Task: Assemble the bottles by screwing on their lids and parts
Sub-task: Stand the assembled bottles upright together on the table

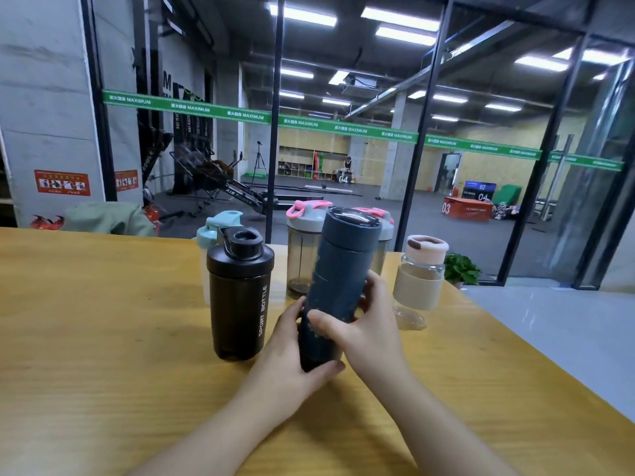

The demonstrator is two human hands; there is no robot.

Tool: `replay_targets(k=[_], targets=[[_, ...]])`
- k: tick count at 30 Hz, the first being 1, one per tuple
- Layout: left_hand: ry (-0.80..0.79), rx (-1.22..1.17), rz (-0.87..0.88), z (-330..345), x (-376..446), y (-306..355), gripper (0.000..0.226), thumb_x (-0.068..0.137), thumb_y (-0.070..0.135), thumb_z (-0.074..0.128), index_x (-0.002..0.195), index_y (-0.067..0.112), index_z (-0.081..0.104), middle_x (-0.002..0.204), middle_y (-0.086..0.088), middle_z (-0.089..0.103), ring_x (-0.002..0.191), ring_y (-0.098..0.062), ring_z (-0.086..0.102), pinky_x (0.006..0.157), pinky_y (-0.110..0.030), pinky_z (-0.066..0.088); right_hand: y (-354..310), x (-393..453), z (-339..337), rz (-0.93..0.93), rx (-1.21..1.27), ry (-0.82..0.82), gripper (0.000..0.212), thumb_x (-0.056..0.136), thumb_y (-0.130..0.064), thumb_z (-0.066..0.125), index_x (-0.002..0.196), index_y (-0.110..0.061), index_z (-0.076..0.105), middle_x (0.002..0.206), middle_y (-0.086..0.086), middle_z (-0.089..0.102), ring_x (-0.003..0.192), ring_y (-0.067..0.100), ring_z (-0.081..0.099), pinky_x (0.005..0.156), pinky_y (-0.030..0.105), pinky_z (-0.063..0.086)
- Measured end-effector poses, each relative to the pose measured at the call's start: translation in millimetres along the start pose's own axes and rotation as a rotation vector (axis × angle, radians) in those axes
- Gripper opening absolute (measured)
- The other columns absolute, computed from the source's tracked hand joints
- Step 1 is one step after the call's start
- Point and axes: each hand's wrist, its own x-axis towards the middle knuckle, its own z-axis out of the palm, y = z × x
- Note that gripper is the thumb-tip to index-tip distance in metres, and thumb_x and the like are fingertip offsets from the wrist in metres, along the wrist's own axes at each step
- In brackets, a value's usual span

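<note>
Both hands held a tall dark blue cylindrical flask [338, 273] above the yellow wooden table [103, 338], near its middle, tilted slightly with its cap toward the right. The left hand [288, 359] wrapped the flask's lower end, thumb across the base and fingers curled behind it. The right hand [369, 324] gripped the flask's middle, thumb pressed on the front and fingers closed around the far side. The flask's matching dark cap [354, 228] sat on top (whether fully tightened could not be told).

Just left of the flask stood a black plastic shaker bottle printed "SPORT BOTTLE" [238, 297], upright with its lid on. Behind it was a pale bottle with a light blue lid [220, 225]. Behind the flask stood a smoky translucent shaker with a grey and pink lid [304, 249], and to the right a clear glass bottle with a beige sleeve and pinkish cap [419, 273], upright.
</note>
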Motion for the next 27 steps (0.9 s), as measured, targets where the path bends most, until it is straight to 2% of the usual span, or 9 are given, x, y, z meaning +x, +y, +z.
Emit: replay_targets(k=[2, 5, 11, 14, 16, 18, 21, 24, 27], targets=[[0.029, -0.014, -0.014, 2.4, 5.4, -0.2, 0.096, 0.069, 0.045, 0.076, 0.142, 0.044, 0.012, 0.133, 0.021, 0.044, 0.123, -0.001, 0.045, 0.104, -0.026, 0.04, -1.0, 3.8, 4.3, 0.005, -0.019, -0.024, 0.086, 0.059, -0.037, 0.085, 0.13, -0.033, 0.037, 0.111, -0.027, 0.052, 0.105, -0.005, 0.052, 0.085, 0.021, 0.049], [0.053, -0.003, -0.025, 3.5, 12.0, -0.1, 0.095, 0.075, 0.038, 0.074, 0.142, 0.042, 0.008, 0.117, 0.029, 0.041, 0.113, 0.0, 0.048, 0.091, -0.017, 0.041, -2.7, 9.7, 7.2, 0.013, -0.031, -0.069, 0.086, 0.059, -0.036, 0.086, 0.129, -0.035, 0.036, 0.112, -0.028, 0.05, 0.106, -0.006, 0.051, 0.086, 0.02, 0.048], [0.037, 0.014, -0.05, 3.1, 19.8, -5.4, 0.091, 0.076, 0.042, 0.072, 0.139, 0.048, 0.006, 0.133, 0.018, 0.047, 0.12, -0.008, 0.052, 0.1, -0.031, 0.047, 3.2, 20.2, 7.7, 0.042, -0.024, -0.113, 0.084, 0.063, -0.031, 0.086, 0.128, -0.035, 0.034, 0.11, -0.031, 0.049, 0.101, -0.017, 0.049, 0.082, 0.011, 0.045], [0.036, 0.022, -0.052, 3.2, 21.1, -5.1, 0.091, 0.078, 0.041, 0.072, 0.139, 0.047, 0.004, 0.132, 0.019, 0.045, 0.119, -0.008, 0.052, 0.098, -0.027, 0.047, 7.6, 22.4, 5.8, 0.037, -0.043, -0.157, 0.083, 0.064, -0.037, 0.085, 0.127, -0.038, 0.031, 0.113, -0.033, 0.047, 0.103, -0.02, 0.046, 0.081, 0.009, 0.044], [0.04, 0.035, -0.061, 3.0, 20.6, -3.7, 0.091, 0.078, 0.043, 0.071, 0.14, 0.045, 0.004, 0.125, 0.021, 0.044, 0.115, -0.007, 0.053, 0.094, -0.023, 0.047, 8.2, 22.5, 2.4, 0.028, -0.042, -0.187, 0.08, 0.066, -0.047, 0.08, 0.13, -0.037, 0.033, 0.12, -0.029, 0.05, 0.109, -0.013, 0.049, 0.089, 0.016, 0.046], [0.044, 0.037, -0.072, 3.2, 21.2, -3.7, 0.092, 0.076, 0.046, 0.072, 0.14, 0.043, 0.005, 0.124, 0.018, 0.047, 0.113, -0.007, 0.054, 0.094, -0.025, 0.047, 9.9, 24.2, -3.8, 0.021, -0.041, -0.228, 0.071, 0.072, -0.058, 0.066, 0.134, -0.038, 0.036, 0.125, -0.022, 0.053, 0.114, -0.007, 0.051, 0.095, 0.027, 0.048], [0.015, 0.047, -0.103, 2.2, 21.1, -0.8, 0.098, 0.077, 0.047, 0.071, 0.144, 0.038, 0.001, 0.137, 0.012, 0.044, 0.126, -0.013, 0.047, 0.102, -0.027, 0.041, 10.2, 36.8, -18.6, -0.021, -0.092, -0.223, 0.052, 0.088, -0.055, 0.042, 0.133, -0.031, 0.047, 0.127, -0.015, 0.058, 0.118, -0.001, 0.052, 0.098, 0.036, 0.047], [0.005, 0.043, -0.135, 0.2, 21.5, 2.0, 0.098, 0.078, 0.046, 0.07, 0.145, 0.035, -0.001, 0.144, 0.011, 0.039, 0.131, -0.013, 0.042, 0.102, -0.023, 0.035, 5.5, 75.5, -34.4, -0.132, -0.383, -0.093, 0.039, 0.095, -0.027, 0.051, 0.133, -0.022, 0.049, 0.131, -0.006, 0.056, 0.121, 0.008, 0.05, 0.103, 0.033, 0.041], [-0.007, 0.047, -0.167, -1.3, 21.9, 4.6, 0.099, 0.079, 0.047, 0.069, 0.145, 0.035, -0.003, 0.147, 0.012, 0.036, 0.132, -0.011, 0.04, 0.104, -0.024, 0.034, 0.8, 125.0, -45.7, -0.178, -0.746, -0.086, 0.056, 0.09, -0.022, 0.058, 0.142, -0.022, 0.036, 0.147, 0.0, 0.038, 0.137, 0.016, 0.029, 0.108, 0.031, 0.028]])
